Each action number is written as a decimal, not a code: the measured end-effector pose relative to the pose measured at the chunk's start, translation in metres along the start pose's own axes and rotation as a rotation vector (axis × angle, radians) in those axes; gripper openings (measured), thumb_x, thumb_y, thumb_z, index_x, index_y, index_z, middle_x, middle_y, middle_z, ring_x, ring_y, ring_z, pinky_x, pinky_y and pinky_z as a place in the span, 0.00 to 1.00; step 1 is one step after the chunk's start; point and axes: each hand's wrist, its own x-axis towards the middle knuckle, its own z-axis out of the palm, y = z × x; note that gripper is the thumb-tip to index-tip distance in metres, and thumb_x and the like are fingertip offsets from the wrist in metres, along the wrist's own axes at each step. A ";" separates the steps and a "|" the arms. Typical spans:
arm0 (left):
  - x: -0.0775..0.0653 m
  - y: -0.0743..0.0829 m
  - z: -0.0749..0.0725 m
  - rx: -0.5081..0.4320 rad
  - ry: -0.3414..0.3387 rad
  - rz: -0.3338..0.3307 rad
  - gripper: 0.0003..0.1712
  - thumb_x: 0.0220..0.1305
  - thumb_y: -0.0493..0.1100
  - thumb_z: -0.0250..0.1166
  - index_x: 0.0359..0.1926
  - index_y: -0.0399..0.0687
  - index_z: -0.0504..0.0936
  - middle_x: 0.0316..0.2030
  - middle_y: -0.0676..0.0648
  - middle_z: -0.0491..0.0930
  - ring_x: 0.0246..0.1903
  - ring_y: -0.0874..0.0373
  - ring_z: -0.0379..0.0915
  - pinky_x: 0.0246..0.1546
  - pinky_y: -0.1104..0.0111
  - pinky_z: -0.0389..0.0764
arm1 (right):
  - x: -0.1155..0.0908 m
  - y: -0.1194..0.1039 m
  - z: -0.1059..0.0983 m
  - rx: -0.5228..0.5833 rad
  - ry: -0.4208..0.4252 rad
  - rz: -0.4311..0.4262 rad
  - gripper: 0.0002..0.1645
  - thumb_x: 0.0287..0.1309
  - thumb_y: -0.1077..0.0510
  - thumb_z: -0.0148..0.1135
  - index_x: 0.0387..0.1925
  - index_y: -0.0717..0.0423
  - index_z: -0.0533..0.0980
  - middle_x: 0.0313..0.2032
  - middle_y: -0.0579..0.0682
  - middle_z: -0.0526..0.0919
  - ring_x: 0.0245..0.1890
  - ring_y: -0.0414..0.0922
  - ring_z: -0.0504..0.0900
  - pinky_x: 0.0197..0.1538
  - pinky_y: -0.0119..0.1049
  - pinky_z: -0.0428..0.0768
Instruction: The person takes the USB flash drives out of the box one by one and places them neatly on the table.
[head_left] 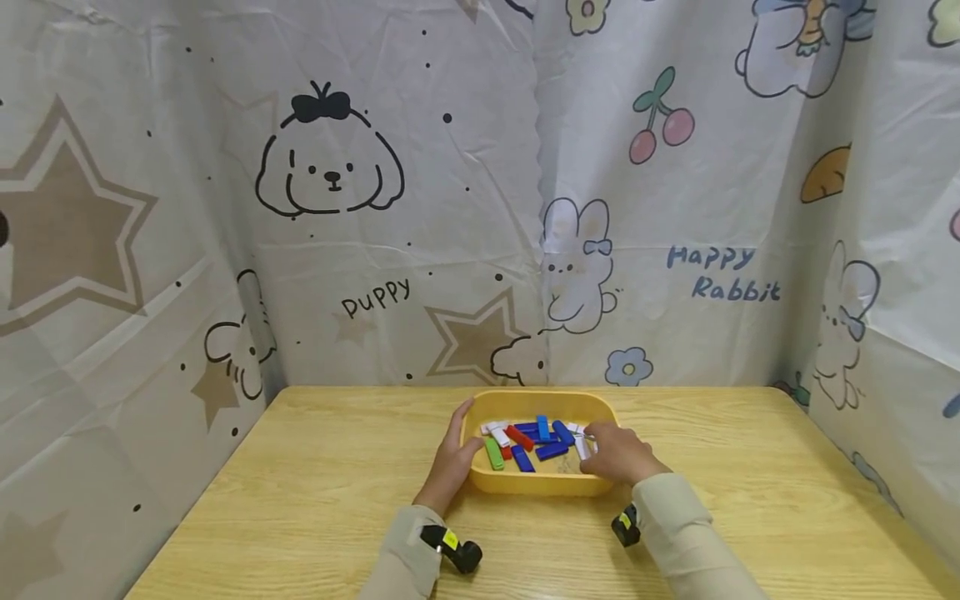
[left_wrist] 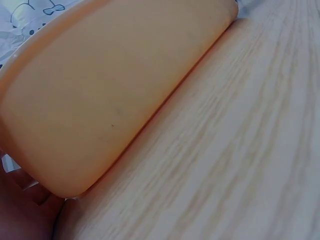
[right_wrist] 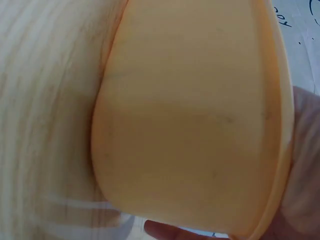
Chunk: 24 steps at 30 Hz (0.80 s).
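Note:
A yellow plastic bin (head_left: 540, 485) stands on the table, holding several small oblong pieces in white, blue, red and green. My left hand (head_left: 450, 462) grips its left end, thumb over the rim and fingers along the outside. The right hand (head_left: 622, 454) reaches over the right end, thumb and index finger inside beside a white piece (head_left: 581, 447). In the right wrist view one finger (right_wrist: 175, 231) of this hand lies outside the bin's end. Whether the right fingertips pinch the white piece, I cannot tell. Among the other pieces are a green piece (head_left: 494, 454) and a red piece (head_left: 519, 437).
The light wood table (head_left: 337, 467) extends to both sides of the bin. A printed cloth (head_left: 450, 208) with cartoon animals hangs behind and at the sides. Small black cameras are strapped to the left wrist (head_left: 453, 547) and the right wrist (head_left: 627, 526).

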 end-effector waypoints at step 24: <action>-0.002 0.003 0.000 0.013 0.010 -0.015 0.38 0.62 0.36 0.52 0.73 0.56 0.55 0.72 0.41 0.55 0.68 0.39 0.54 0.62 0.45 0.61 | 0.000 -0.015 -0.005 -0.149 -0.026 0.046 0.10 0.49 0.57 0.70 0.31 0.55 0.78 0.34 0.53 0.78 0.35 0.54 0.73 0.40 0.57 0.73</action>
